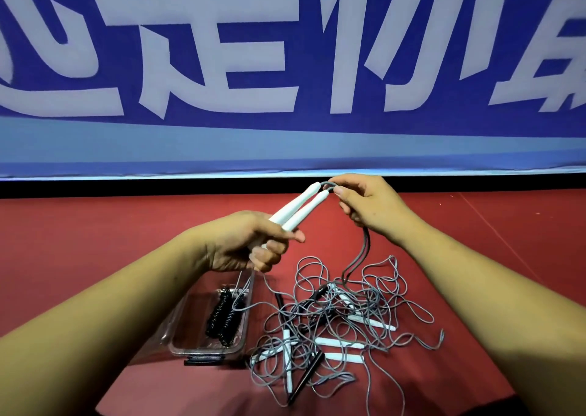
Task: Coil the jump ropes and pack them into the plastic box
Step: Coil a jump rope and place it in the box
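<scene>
Two white handles in left hand, right hand pinching cord

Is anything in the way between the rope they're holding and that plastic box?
Nothing covers the plastic box, below the left hand gripping the white handles; it holds one coiled black rope. The snag is the grey cord: from the right hand it drops into the tangled pile beside the box.
</scene>
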Motion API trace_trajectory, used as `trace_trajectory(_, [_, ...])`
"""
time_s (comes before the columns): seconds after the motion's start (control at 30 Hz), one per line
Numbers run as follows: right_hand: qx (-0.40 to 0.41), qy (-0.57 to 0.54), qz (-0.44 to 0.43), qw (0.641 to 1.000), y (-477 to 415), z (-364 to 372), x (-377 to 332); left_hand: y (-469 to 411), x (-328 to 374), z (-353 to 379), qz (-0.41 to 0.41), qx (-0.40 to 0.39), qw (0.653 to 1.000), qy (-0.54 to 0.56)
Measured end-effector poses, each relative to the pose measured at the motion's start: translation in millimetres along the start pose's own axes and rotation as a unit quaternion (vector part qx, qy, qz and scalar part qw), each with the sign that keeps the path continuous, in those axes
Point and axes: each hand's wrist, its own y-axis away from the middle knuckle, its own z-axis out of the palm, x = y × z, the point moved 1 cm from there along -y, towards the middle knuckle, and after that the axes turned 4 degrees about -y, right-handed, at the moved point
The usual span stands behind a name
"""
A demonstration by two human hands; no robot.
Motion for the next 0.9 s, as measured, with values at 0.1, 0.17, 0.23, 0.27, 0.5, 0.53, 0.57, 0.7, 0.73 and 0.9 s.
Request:
trace_trajectory(0.1, [0.012, -0.065, 0.011, 0.998, 0.2, 3.4, -1.7, -1.6, 9.2, 4.0, 0.063, 0.049, 0.997, 0.002])
trace_trajectory(0.17, [-0.004, -0.076, 0.032, 0.997, 2.0, 9.3, 1.8, -3.6, 17.8, 1.3, 0.129, 0.082, 0.986, 0.060])
trace_trajectory(0.23, [-0.046, -0.091, 0.079, 0.992, 7.7, 19.1, 9.3, -4.7, 26.0, -6.9, 0.183, 0.119, 0.967, 0.131])
trace_trajectory(0.27, [-0.070, -0.093, 0.096, 0.989, 10.6, 24.4, 12.1, -5.1, 28.5, -11.9, 0.205, 0.143, 0.955, 0.160])
trace_trajectory(0.5, [-0.146, -0.129, 0.131, 0.972, 18.3, 67.9, -6.8, -9.4, 23.2, -37.8, 0.246, 0.305, 0.886, 0.248])
trace_trajectory(0.53, [-0.154, -0.108, 0.121, 0.975, 20.3, 73.7, -9.1, -9.0, 24.4, -37.3, 0.255, 0.282, 0.889, 0.254])
trace_trajectory(0.57, [-0.163, -0.091, 0.112, 0.976, 23.4, 78.8, -10.9, -8.8, 25.8, -36.4, 0.266, 0.262, 0.892, 0.257])
trace_trajectory(0.7, [-0.160, -0.086, 0.133, 0.974, 29.0, 87.7, -12.3, -6.1, 31.1, -32.1, 0.295, 0.249, 0.887, 0.253])
trace_trajectory(0.73, [-0.154, -0.092, 0.138, 0.974, 28.9, 88.4, -12.7, -5.6, 31.7, -31.5, 0.293, 0.251, 0.885, 0.261])
trace_trajectory(0.9, [-0.146, -0.068, 0.149, 0.976, 29.3, 94.7, -16.3, -2.3, 30.1, -27.6, 0.258, 0.245, 0.886, 0.297])
